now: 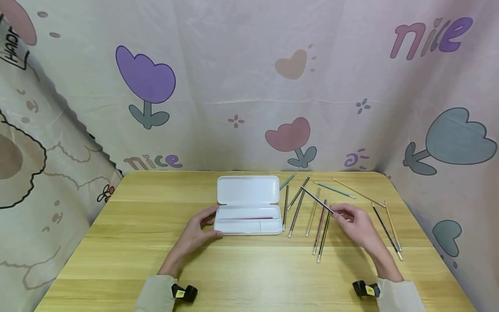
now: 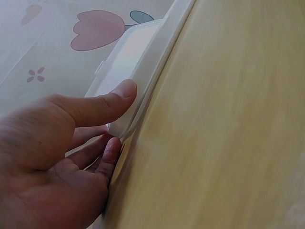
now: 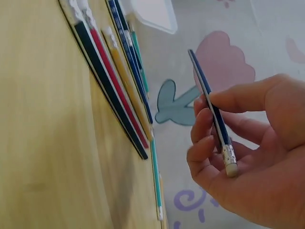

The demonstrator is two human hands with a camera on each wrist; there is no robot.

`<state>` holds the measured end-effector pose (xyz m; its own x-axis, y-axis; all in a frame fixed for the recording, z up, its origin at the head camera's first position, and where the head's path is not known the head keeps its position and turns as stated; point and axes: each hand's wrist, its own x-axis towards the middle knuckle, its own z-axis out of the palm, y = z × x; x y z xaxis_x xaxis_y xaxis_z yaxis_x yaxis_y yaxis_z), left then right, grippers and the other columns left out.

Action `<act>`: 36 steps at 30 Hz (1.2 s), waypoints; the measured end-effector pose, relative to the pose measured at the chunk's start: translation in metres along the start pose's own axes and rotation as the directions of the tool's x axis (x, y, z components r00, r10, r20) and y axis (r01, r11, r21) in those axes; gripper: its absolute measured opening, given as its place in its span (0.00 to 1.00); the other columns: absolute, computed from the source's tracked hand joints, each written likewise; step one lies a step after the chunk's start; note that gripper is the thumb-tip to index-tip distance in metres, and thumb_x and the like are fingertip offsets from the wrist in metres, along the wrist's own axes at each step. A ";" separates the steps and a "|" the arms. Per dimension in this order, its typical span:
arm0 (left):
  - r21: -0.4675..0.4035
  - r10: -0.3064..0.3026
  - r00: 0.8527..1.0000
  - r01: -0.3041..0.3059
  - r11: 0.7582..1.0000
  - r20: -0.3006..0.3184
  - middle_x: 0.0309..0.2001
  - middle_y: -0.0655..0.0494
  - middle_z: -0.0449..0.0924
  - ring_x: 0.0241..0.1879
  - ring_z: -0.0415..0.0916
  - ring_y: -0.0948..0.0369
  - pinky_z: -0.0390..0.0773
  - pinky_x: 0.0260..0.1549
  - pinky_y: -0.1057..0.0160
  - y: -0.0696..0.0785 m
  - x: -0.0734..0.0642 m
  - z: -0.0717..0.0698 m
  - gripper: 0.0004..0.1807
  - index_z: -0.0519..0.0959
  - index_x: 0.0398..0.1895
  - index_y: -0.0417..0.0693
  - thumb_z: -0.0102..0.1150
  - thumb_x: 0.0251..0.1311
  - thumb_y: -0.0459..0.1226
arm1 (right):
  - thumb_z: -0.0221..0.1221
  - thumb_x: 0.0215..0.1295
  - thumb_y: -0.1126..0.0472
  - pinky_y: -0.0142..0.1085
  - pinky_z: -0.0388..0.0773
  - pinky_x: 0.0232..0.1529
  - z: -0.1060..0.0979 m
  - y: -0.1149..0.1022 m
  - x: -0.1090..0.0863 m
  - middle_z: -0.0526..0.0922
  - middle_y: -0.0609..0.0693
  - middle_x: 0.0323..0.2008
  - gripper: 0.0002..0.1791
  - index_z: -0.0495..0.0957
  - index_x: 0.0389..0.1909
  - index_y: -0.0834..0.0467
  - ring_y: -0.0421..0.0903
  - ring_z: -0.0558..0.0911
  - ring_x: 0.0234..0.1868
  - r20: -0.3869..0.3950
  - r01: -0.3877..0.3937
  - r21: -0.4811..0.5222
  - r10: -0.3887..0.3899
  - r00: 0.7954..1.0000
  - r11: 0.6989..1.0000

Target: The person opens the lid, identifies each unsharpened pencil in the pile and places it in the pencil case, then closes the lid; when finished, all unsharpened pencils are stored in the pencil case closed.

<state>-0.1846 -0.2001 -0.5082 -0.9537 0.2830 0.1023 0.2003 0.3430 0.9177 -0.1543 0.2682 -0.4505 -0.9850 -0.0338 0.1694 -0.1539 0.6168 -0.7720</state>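
A white pencil case (image 1: 249,229) lies with its lid (image 1: 247,190) folded back, and one red pencil (image 1: 249,218) is inside it. My left hand (image 1: 196,234) grips the case's left end; in the left wrist view the thumb (image 2: 107,106) lies over its rim with the fingers curled at the side. My right hand (image 1: 356,223) pinches a dark blue pencil (image 1: 317,200) above the table, its white eraser end (image 3: 231,168) toward the palm in the right wrist view. That pencil's far end points back and left, over other pencils.
Several loose pencils in black, red, yellow, blue and teal lie right of the case, among them a black pencil (image 1: 325,238) and a teal pencil (image 1: 335,190). Further right, a yellow pencil (image 1: 393,227) lies beside a dark pencil (image 1: 386,229). A printed curtain (image 1: 234,86) hangs behind the wooden table (image 1: 249,277).
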 end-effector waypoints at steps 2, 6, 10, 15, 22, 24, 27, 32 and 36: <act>0.000 0.002 1.000 -0.002 1.000 -0.003 0.71 0.38 0.68 0.61 0.74 0.44 0.77 0.61 0.51 -0.001 0.001 0.000 0.45 0.68 0.73 0.35 0.79 0.51 0.31 | 0.61 0.70 0.71 0.29 0.82 0.38 0.005 -0.001 0.001 0.86 0.60 0.43 0.11 0.84 0.51 0.66 0.51 0.84 0.41 -0.001 0.035 0.019 -0.035 0.999 0.999; 0.002 0.006 1.000 -0.006 1.000 -0.006 0.72 0.37 0.68 0.59 0.75 0.44 0.78 0.60 0.53 -0.001 0.001 0.000 0.45 0.68 0.73 0.34 0.79 0.50 0.31 | 0.65 0.66 0.70 0.29 0.83 0.39 0.019 -0.004 0.004 0.88 0.55 0.40 0.08 0.87 0.45 0.62 0.42 0.83 0.38 -0.047 0.061 -0.019 -0.061 0.997 0.998; 0.002 0.007 1.000 -0.007 1.000 -0.005 0.72 0.37 0.67 0.59 0.76 0.45 0.78 0.60 0.52 -0.001 0.002 -0.001 0.45 0.68 0.73 0.34 0.79 0.51 0.32 | 0.68 0.64 0.70 0.28 0.83 0.36 0.033 -0.009 0.008 0.88 0.53 0.37 0.06 0.87 0.41 0.61 0.40 0.83 0.36 -0.084 0.071 0.003 -0.071 0.994 0.997; -0.005 0.010 1.000 -0.010 1.000 -0.005 0.71 0.37 0.68 0.60 0.75 0.45 0.78 0.61 0.50 0.000 0.002 -0.001 0.45 0.68 0.73 0.35 0.80 0.51 0.32 | 0.67 0.64 0.73 0.28 0.81 0.33 0.046 -0.018 0.013 0.86 0.53 0.35 0.08 0.87 0.43 0.62 0.42 0.80 0.34 -0.047 0.114 0.076 -0.111 0.993 0.991; -0.001 0.015 1.000 -0.015 1.000 -0.005 0.71 0.37 0.68 0.60 0.75 0.44 0.78 0.61 0.51 -0.001 0.002 -0.001 0.45 0.68 0.73 0.34 0.80 0.50 0.32 | 0.66 0.64 0.74 0.29 0.82 0.35 0.067 -0.033 0.029 0.88 0.54 0.39 0.09 0.87 0.42 0.62 0.49 0.83 0.39 -0.051 0.101 0.103 -0.096 0.994 0.990; -0.002 0.012 1.000 -0.012 1.000 -0.006 0.71 0.37 0.68 0.60 0.75 0.45 0.78 0.61 0.51 -0.001 0.002 -0.001 0.45 0.68 0.73 0.34 0.80 0.50 0.32 | 0.64 0.65 0.75 0.30 0.83 0.38 0.074 -0.036 0.033 0.88 0.55 0.40 0.10 0.87 0.44 0.62 0.50 0.83 0.40 -0.034 0.113 0.122 -0.110 0.993 0.986; -0.002 0.006 1.000 -0.006 1.000 -0.007 0.71 0.37 0.68 0.59 0.75 0.45 0.78 0.60 0.51 -0.001 0.001 -0.001 0.45 0.68 0.73 0.35 0.80 0.50 0.32 | 0.62 0.66 0.75 0.32 0.83 0.40 0.085 -0.043 0.039 0.88 0.56 0.42 0.11 0.87 0.46 0.63 0.50 0.84 0.42 -0.008 0.125 0.156 -0.125 0.992 0.980; -0.001 -0.003 1.000 0.003 1.000 -0.005 0.72 0.38 0.68 0.60 0.75 0.45 0.78 0.61 0.51 0.000 0.001 -0.001 0.46 0.68 0.73 0.35 0.80 0.50 0.32 | 0.64 0.66 0.73 0.31 0.81 0.37 0.104 -0.054 0.047 0.89 0.55 0.41 0.10 0.88 0.44 0.61 0.47 0.83 0.39 0.014 0.117 0.155 -0.121 0.993 0.981; 0.002 -0.003 1.000 0.003 1.000 -0.003 0.72 0.38 0.68 0.60 0.75 0.45 0.78 0.61 0.50 0.001 0.002 -0.001 0.46 0.68 0.73 0.35 0.80 0.50 0.32 | 0.65 0.65 0.74 0.30 0.80 0.30 0.120 -0.062 0.051 0.89 0.54 0.39 0.09 0.89 0.41 0.62 0.45 0.81 0.33 0.038 0.124 0.155 -0.131 0.991 0.980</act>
<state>-0.1861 -0.2002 -0.5070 -0.9550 0.2791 0.1003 0.1974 0.3457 0.9174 -0.2039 0.1337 -0.4674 -0.9586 -0.1446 0.2455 -0.2849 0.4788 -0.8304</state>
